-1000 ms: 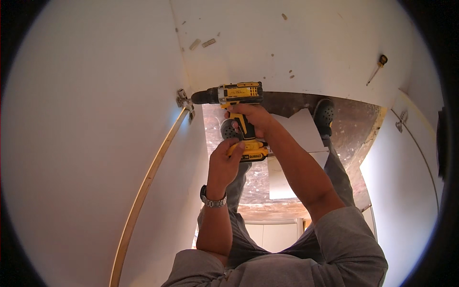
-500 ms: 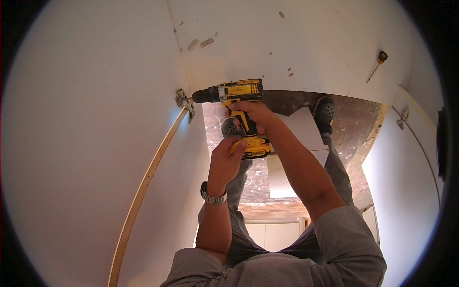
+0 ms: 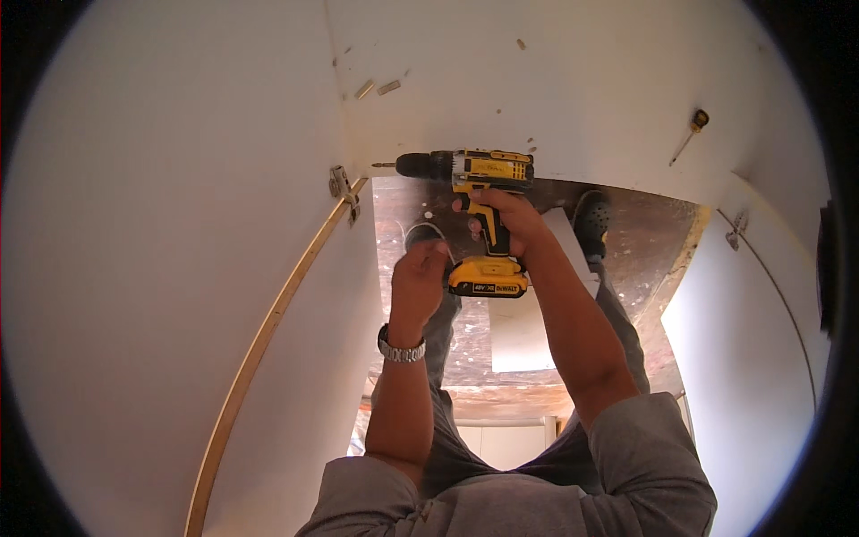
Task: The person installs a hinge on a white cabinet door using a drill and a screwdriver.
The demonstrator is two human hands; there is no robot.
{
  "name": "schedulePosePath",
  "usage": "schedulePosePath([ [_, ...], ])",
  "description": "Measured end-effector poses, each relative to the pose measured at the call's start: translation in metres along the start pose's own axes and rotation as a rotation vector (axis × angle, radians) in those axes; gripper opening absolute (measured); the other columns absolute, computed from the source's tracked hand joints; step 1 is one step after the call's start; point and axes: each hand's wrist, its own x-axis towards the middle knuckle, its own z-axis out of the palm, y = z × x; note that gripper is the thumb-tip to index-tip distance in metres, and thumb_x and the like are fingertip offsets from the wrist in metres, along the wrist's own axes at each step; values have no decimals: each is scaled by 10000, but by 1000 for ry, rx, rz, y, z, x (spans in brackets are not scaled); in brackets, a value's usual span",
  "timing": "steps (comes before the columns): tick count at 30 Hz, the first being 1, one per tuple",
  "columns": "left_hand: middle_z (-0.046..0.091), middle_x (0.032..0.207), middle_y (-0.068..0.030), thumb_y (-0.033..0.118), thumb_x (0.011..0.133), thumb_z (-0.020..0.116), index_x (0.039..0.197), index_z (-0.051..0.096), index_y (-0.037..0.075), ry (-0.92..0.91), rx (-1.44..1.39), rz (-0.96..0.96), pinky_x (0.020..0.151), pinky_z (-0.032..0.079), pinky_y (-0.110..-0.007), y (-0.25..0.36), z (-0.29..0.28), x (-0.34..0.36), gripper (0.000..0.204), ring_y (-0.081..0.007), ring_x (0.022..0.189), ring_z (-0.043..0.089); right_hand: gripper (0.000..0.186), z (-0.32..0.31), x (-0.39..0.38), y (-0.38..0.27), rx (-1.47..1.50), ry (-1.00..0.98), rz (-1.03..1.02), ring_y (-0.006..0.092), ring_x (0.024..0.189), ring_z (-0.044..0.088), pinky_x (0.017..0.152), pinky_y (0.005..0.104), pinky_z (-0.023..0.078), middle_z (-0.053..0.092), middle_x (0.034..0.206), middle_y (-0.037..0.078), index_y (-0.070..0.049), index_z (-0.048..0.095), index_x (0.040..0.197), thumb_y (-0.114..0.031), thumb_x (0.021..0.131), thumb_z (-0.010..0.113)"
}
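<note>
A yellow and black cordless drill (image 3: 490, 168) is held level by its grip in my right hand (image 3: 508, 215), its bit pointing left. The bit's tip is a short way right of a metal hinge (image 3: 344, 190) on the white panel at left, not touching it. My left hand (image 3: 419, 276), with a metal watch (image 3: 400, 347) on its wrist, is closed just left of the drill's battery. What its curled fingers hold, if anything, cannot be made out. The panel's pale wooden edge (image 3: 268, 336) runs down from the hinge.
A screwdriver (image 3: 689, 136) lies on the white surface at the far right. Small wooden pieces (image 3: 388, 88) are scattered at the far left. Another hinge (image 3: 737, 231) shows on the right side. Below are my feet and a white sheet (image 3: 519, 336) on the stained floor.
The drill has moved right with my right hand, and its bit has come away from the hinge. My left hand has let go of the drill's battery.
</note>
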Motion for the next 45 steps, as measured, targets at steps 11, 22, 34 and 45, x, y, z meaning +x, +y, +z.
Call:
schedulePosePath([
  [11, 677, 960, -39, 253, 973, 584, 1062, 629, 59, 10, -628, -242, 780, 538, -299, -54, 40, -31, 218, -137, 884, 650, 318, -9, -163, -31, 8, 139, -145, 162, 591, 598, 552, 288, 527, 671, 992, 138, -32, 533, 1187, -119, 890, 605],
  [22, 685, 952, -86, 178, 982, 565, 1100, 631, -19, 90, 20, 74, 797, 521, -287, 55, 16, -226, 239, -157, 881, 648, 314, 37, -358, -77, -123, 24, -216, 157, 636, 637, 496, 268, 533, 672, 1008, 124, -27, 568, 1136, -81, 837, 648],
  [34, 692, 983, -114, 150, 981, 575, 1127, 618, -36, 636, -307, 423, 796, 547, -300, 290, -56, -442, 241, -181, 891, 666, 282, 220, -451, -89, -315, -561, -237, 109, 785, 615, 704, 271, 530, 699, 1050, 87, -27, 637, 1095, -37, 822, 705],
  [45, 694, 992, -113, 94, 966, 565, 1087, 633, -25, 879, 49, 405, 780, 541, -290, 233, -92, -564, 183, -170, 883, 667, 346, 258, -460, -82, -444, -657, -336, 114, 880, 651, 722, 269, 558, 694, 1024, 58, -61, 616, 1161, -82, 838, 736],
])
